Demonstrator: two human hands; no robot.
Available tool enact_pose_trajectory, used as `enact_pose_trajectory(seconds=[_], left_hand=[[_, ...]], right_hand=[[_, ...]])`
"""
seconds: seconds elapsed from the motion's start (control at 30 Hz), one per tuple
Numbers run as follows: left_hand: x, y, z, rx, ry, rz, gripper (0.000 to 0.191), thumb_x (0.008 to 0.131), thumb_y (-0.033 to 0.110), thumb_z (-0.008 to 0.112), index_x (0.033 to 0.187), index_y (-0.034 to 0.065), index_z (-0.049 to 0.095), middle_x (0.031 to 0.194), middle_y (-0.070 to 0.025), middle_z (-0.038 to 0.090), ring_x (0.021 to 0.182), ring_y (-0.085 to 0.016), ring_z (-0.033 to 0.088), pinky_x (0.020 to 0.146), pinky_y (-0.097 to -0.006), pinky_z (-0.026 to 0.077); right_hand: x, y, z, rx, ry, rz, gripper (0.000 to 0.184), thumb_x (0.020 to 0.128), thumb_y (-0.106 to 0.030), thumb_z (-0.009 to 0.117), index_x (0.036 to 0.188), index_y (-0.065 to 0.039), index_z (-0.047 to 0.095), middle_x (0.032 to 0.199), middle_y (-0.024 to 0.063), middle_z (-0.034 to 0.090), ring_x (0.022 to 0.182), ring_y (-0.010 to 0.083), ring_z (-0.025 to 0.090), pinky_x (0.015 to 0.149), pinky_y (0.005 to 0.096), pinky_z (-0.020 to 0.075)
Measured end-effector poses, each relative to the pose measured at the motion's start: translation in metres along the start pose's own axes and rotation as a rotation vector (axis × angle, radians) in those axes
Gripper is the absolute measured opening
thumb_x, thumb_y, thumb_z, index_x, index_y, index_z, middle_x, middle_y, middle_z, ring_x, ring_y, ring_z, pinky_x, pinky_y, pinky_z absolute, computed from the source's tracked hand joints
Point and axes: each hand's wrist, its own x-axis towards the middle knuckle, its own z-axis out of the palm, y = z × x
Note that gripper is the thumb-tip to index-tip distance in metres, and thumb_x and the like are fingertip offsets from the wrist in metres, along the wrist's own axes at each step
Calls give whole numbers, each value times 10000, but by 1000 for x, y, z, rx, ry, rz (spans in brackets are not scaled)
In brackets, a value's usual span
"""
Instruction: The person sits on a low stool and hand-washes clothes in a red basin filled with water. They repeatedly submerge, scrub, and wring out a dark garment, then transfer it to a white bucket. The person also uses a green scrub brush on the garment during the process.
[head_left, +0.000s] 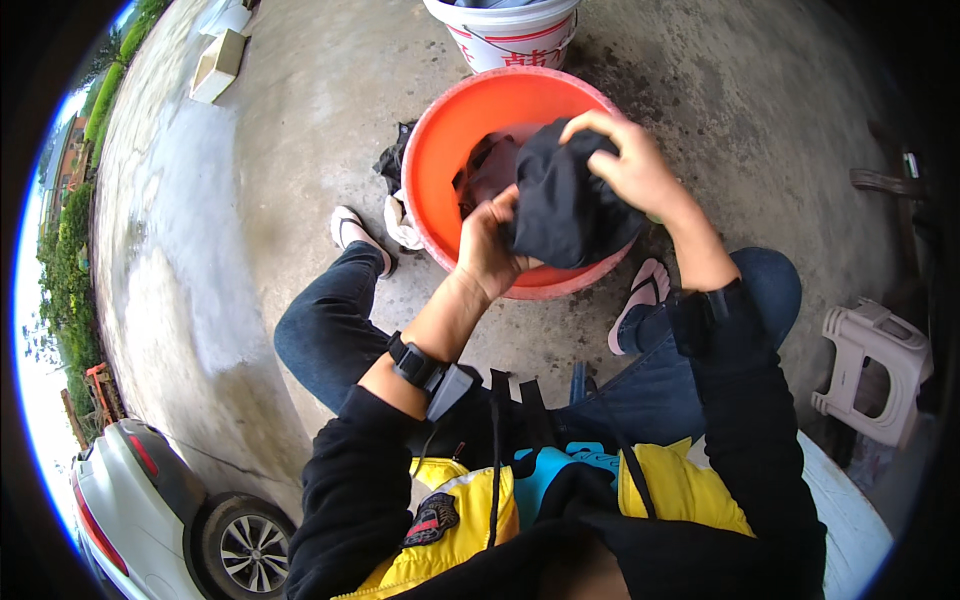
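An orange-red plastic tub (450, 112) stands on the concrete floor between my feet. Over its right half I hold a bunched black cloth item (562, 202). My left hand (491, 244) grips its lower left edge, with the thumb on top. My right hand (626, 161) has its fingers curved over the top right of the cloth and is slightly blurred; how firmly it grips is hard to see. Dark reddish-brown cloth (491, 169) lies in the tub beyond my left hand. The tub's bottom is partly hidden by the cloth and my hands.
A white bucket (510, 37) with red writing touches or nearly touches the tub's far side. Black cloth (391, 161) and white cloth (401, 223) lie left of the tub. A plastic stool (874, 367) is at right, a pale box (217, 67) far left, a car (142, 495) lower left.
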Motion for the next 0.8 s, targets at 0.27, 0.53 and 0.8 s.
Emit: enact_pose_trajectory(seconds=[0.27, 0.53, 0.8], left_hand=[[46, -1, -10, -239, 340, 93, 378, 938, 412, 436, 1050, 98, 614, 998, -97, 660, 930, -261, 637, 913, -410, 497], [13, 50, 9, -34, 172, 369, 650, 878, 476, 527, 1406, 114, 420, 1379, -169, 480, 1239, -339, 489, 1090, -498, 309], [29, 23, -1, -10, 238, 27, 751, 871, 634, 514, 1475, 255, 276, 1475, -201, 324, 1239, -379, 478, 1038, -493, 380]], right_hand=[[-5, 23, 71, -407, 84, -191, 330, 876, -404, 593, 907, -78, 639, 838, 164, 638, 840, 364, 642, 718, 470, 510], [28, 114, 34, 250, -220, 285, 581, 762, -280, 788, 1164, 49, 528, 1090, 136, 624, 1012, 201, 608, 917, 324, 463], [-5, 42, 55, -76, -9, -337, 489, 738, -45, 624, 1214, 7, 526, 1212, 218, 562, 1086, 345, 588, 954, 386, 455]])
